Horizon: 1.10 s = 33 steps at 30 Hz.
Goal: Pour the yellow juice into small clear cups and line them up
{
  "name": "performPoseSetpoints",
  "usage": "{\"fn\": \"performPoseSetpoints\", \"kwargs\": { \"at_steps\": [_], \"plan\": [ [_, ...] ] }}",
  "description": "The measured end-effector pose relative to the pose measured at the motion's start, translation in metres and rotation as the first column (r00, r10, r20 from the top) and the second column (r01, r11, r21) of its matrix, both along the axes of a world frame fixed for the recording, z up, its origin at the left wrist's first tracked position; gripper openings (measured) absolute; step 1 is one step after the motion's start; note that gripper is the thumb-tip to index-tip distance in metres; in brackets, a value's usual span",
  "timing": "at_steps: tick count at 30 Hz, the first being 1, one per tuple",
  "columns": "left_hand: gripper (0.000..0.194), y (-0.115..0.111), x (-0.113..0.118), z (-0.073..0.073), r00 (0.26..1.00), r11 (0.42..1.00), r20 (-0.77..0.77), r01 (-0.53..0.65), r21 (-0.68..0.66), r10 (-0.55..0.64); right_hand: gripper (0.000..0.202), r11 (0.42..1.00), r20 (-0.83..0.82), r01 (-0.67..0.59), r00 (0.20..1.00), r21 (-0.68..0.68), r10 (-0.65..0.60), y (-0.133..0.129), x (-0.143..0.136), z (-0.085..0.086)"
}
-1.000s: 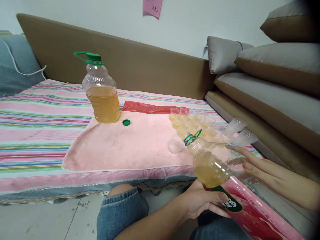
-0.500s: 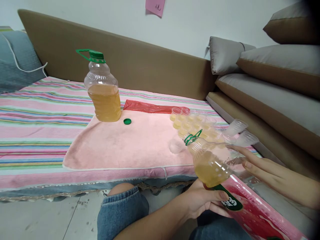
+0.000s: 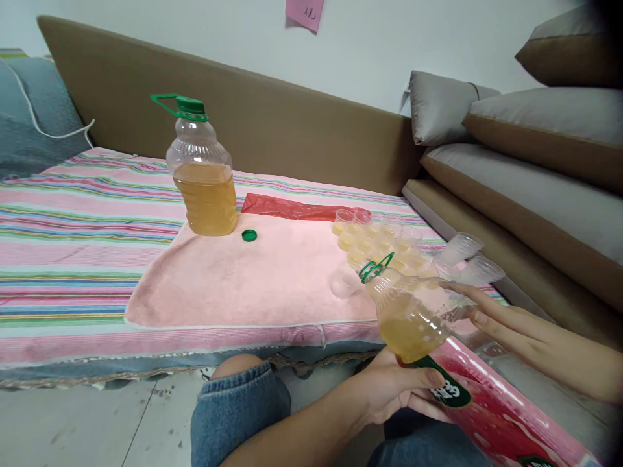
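Head view: the left hand (image 3: 396, 388) gripped a tilted, uncapped bottle (image 3: 411, 327) from below while the right hand (image 3: 520, 337), fingers outstretched, lay against its upper side; part-filled cups (image 3: 364, 244) stood just beyond that bottle, and a green cap (image 3: 249, 235) lay left of it on pink cloth (image 3: 233, 279).

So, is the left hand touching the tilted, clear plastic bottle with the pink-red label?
Touching: the head view shows the left hand under the bottle, its thumb across the label.

white wall (image 3: 219, 39): behind brown panel (image 3: 292, 130) | stacked cushions (image 3: 549, 168): right of panel | striped bed (image 3: 68, 259): before panel | pale floor (image 3: 87, 421): below panel
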<state>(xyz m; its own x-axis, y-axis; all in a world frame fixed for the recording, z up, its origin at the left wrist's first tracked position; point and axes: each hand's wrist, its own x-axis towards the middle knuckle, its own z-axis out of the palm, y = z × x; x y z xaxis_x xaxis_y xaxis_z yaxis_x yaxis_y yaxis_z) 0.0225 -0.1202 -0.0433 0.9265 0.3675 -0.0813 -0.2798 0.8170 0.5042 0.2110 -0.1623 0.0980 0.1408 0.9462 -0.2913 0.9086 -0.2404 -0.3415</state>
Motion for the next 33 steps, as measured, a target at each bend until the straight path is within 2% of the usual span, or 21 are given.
{"fn": "performPoseSetpoints", "kwargs": {
  "at_steps": [9, 14, 23, 33],
  "plan": [
    [0.066, 0.001, 0.001, -0.002, 1.0, 1.0, 0.024, -0.003, 0.001, 0.003, 0.073, 0.999, -0.011, -0.009, 1.0, 0.043, 0.009, 0.001, 0.0, -0.001],
    [0.07, 0.002, 0.001, -0.001, 1.0, 1.0, 0.014, 0.011, 0.006, -0.011, 0.078, 1.0, -0.024, -0.017, 1.0, 0.012, 0.017, 0.002, 0.001, 0.0],
    [0.072, 0.002, 0.0, 0.002, 1.0, 1.0, 0.006, 0.007, 0.015, -0.007, 0.072, 0.999, -0.043, -0.038, 0.998, -0.03, 0.037, 0.003, 0.002, 0.0],
    [0.068, 0.002, -0.001, 0.004, 1.0, 1.0, -0.004, 0.01, 0.022, -0.01, 0.069, 0.996, -0.023, -0.083, 0.996, 0.043, 0.084, 0.004, 0.007, -0.002]
  ]
}}
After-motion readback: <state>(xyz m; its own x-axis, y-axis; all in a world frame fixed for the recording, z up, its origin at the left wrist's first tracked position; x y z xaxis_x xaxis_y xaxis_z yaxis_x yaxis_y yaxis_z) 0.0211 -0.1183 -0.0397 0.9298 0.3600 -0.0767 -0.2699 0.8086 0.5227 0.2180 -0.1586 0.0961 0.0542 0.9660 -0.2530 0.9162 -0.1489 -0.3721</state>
